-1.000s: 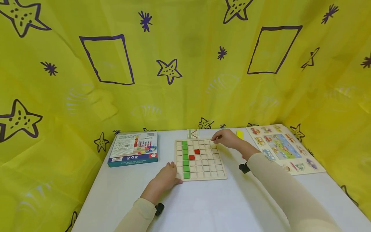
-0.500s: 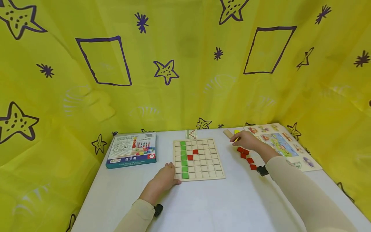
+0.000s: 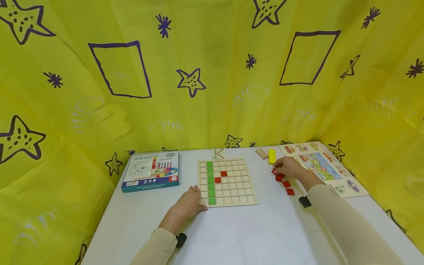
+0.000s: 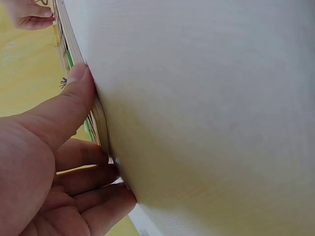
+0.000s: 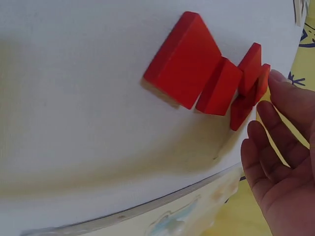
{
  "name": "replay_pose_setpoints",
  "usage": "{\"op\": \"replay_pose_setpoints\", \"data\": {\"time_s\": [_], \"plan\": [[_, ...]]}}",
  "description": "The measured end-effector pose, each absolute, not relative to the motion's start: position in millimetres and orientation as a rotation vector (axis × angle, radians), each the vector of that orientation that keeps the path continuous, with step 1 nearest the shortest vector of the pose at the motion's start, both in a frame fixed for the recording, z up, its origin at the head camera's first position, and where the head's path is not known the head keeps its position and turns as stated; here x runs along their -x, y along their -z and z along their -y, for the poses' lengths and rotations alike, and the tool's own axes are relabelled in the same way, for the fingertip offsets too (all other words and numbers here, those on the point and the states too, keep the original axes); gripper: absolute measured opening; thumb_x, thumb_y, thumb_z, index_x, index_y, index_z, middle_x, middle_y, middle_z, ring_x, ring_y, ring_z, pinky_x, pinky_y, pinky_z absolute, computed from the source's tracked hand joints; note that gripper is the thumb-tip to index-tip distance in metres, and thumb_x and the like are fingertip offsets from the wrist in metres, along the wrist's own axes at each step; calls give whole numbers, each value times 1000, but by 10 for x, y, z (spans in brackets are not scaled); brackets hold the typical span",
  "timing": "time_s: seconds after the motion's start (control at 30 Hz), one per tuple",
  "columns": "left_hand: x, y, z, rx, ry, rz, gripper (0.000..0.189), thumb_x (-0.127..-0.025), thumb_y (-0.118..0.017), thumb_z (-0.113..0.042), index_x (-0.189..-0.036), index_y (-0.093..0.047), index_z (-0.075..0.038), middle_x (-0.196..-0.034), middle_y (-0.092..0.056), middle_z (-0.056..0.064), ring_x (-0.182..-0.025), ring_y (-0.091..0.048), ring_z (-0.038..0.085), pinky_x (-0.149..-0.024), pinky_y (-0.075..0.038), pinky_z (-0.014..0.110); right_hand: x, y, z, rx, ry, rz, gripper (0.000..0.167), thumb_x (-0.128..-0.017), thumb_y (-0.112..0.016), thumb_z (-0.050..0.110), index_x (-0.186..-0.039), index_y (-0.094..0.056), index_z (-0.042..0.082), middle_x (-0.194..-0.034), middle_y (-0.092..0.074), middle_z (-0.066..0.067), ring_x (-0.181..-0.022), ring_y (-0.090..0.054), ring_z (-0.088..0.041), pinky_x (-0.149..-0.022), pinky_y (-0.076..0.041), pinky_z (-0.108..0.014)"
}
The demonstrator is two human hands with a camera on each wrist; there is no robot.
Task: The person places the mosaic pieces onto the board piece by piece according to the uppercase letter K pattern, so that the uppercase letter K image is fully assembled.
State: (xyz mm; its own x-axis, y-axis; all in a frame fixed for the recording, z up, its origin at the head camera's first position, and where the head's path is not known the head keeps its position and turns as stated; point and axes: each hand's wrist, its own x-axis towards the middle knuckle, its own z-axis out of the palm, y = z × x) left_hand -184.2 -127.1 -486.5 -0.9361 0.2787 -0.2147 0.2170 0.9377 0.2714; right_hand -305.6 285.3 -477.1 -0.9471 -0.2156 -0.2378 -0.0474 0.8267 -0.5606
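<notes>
A square wooden grid board (image 3: 236, 187) lies in the middle of the table, with a column of green tiles (image 3: 211, 186) and two red tiles (image 3: 224, 173) in its cells. My left hand (image 3: 190, 203) holds its near left corner; in the left wrist view, the thumb lies against one edge and the fingers round the other. To the right, my right hand (image 3: 288, 167) reaches over loose red square tiles (image 3: 286, 184). In the right wrist view, its thumb and index fingertips are at the farthest tile (image 5: 263, 83), the fingers loosely bent; no tile is lifted.
A yellow block (image 3: 272, 156) and a plain wooden piece (image 3: 262, 153) lie behind the red tiles. A picture puzzle board (image 3: 322, 167) is at the right, a boxed toy set (image 3: 150, 171) at the left. A small pattern card (image 3: 219, 153) sits behind the grid board.
My right hand has moved from the board's far right corner to the right and nearer, down to the loose red tiles. The left hand has stayed at the board's corner.
</notes>
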Motion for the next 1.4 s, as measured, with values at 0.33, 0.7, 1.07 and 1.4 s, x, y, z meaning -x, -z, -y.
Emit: {"op": "replay_pose_setpoints", "data": {"time_s": [0.33, 0.7, 1.07, 1.4], "plan": [[1860, 4896, 1275, -361, -362, -2840, 85, -89, -75, -39, -145, -41, 15, -151, -41, 29, -141, -38, 43, -113, -37, 48, 3070, 4847, -2849, 296, 745, -2800, 27, -90, -74, 5, -113, -70, -7, -103, -70, -16, -86, -59, -26, -79, -56, -38], [1866, 4908, 1271, -341, -365, -2831, 85, -89, -75, -40, -145, -41, 14, -152, -40, 29, -142, -37, 43, -113, -38, 47, 3090, 4826, -2673, 387, 789, -2780, 12, -90, -71, -1, -101, -70, 3, -95, -66, -7, -81, -56, -22, -70, -51, -32], [1857, 4891, 1281, -360, -364, -2851, 85, -88, -76, -39, -144, -42, 16, -150, -42, 29, -140, -39, 43, -113, -38, 47, 3274, 4524, -2245, 600, 870, -2754, 7, -89, -73, -1, -96, -73, 3, -89, -70, -8, -83, -61, -21, -76, -54, -35], [1882, 4889, 1260, -330, -355, -2843, 86, -89, -76, -40, -145, -40, 14, -152, -41, 27, -142, -38, 41, -113, -37, 46, 3426, 4399, -1715, 700, 844, -2706, 9, -91, -72, -2, -99, -74, 2, -93, -72, -8, -87, -64, -22, -80, -56, -36]]}}
